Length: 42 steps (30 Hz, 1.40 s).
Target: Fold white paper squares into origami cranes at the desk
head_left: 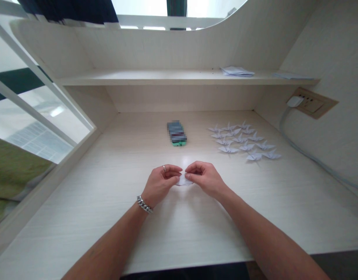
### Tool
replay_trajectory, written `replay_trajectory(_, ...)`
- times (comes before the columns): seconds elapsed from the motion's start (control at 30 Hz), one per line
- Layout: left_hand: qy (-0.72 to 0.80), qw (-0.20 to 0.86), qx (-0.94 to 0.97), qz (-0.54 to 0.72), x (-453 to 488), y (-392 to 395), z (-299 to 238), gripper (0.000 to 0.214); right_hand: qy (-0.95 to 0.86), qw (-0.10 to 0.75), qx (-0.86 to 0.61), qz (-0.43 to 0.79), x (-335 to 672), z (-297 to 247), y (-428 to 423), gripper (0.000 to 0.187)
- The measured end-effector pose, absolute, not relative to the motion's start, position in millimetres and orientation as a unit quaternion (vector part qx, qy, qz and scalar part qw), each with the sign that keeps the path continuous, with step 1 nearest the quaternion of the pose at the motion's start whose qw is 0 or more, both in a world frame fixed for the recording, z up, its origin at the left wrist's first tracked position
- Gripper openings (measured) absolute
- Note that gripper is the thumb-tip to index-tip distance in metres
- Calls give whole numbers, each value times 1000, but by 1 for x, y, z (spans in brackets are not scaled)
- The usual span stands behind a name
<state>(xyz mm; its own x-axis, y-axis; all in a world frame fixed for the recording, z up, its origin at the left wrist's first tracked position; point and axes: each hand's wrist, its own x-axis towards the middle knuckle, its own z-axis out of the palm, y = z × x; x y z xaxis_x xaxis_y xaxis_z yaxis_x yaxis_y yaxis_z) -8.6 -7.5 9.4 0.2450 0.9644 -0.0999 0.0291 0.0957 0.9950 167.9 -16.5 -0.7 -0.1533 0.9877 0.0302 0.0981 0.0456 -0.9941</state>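
Note:
A small piece of folded white paper (184, 180) is held between my two hands, just above the middle of the desk. My left hand (164, 179), with a ring on one finger and a chain bracelet at the wrist, pinches the paper's left side. On the right side, the thumb and fingers of my right hand (205, 178) close on it. My fingertips hide part of the paper, so its exact fold cannot be made out. Several white paper cranes (240, 139) stand in rows on the desk, beyond my right hand.
A phone (177, 134) with a green edge, its screen blurred, lies behind my hands. Stacked white paper (237, 71) rests on the shelf (167, 82). A white plug (295, 101) sits in the wall socket (315, 104), its cable (307, 155) running down the right side.

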Motion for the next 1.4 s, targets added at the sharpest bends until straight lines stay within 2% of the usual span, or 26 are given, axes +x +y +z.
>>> replay_trajectory(0.1, 453, 594, 525, 407, -10, -8, 10, 17, -565, 449, -476, 503, 168, 0, -16, 10)
replay_trajectory(0.37, 447, 532, 595, 405, -7, -8, 1, 12, -622, 420, -488, 446, 164, 7, -21, 9)
replay_trajectory(0.47, 457, 545, 570, 411, -8, -7, 4, 14, -604, 421, -471, 486, 166, 5, -19, 9)
replay_trajectory(0.7, 482, 555, 544, 404, -10, -6, 12, 18, -506, 424, -433, 613, 174, 2, -13, 24)
replay_trajectory(0.97, 460, 530, 595, 393, -9, -8, 7, 14, -592, 422, -439, 528, 168, 3, -18, 14)
replay_trajectory(1.23, 465, 587, 529, 401, -10, -7, 17, 18, -586, 441, -450, 510, 174, 2, -14, 11)
replay_trajectory(1.4, 479, 567, 538, 399, -10, -6, 15, 17, -570, 452, -452, 517, 172, 3, -14, 13)
